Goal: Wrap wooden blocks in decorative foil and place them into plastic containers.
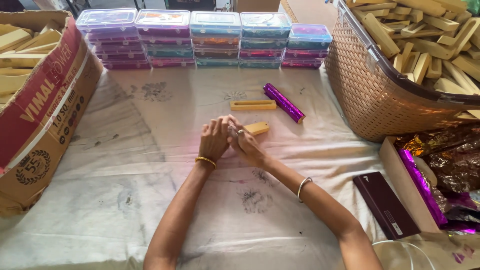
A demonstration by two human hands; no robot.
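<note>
1. The left hand [214, 141] and the right hand [246, 145] meet over the middle of the cloth-covered counter [150, 200], fingers curled together around a small wooden block [257, 128] whose far end sticks out beyond the right hand
2. Both hands are closed on that block; it looks bare wood, with no foil on it that I can see
3. Just beyond lie a second slotted wooden block [253, 105] and a purple foil roll [283, 102], touching at one end
4. Judging by this, the work is at an early stage for this piece: nothing wrapped lies near the hands
5. Plenty remains: a woven basket [370, 95] at right and a cardboard box [45, 110] at left are full of bare blocks
6. Stacked clear plastic cases [200, 40] line the far edge; a dark purple flat box [385, 204] and crumpled foil sheets [450, 165] sit at right
</note>
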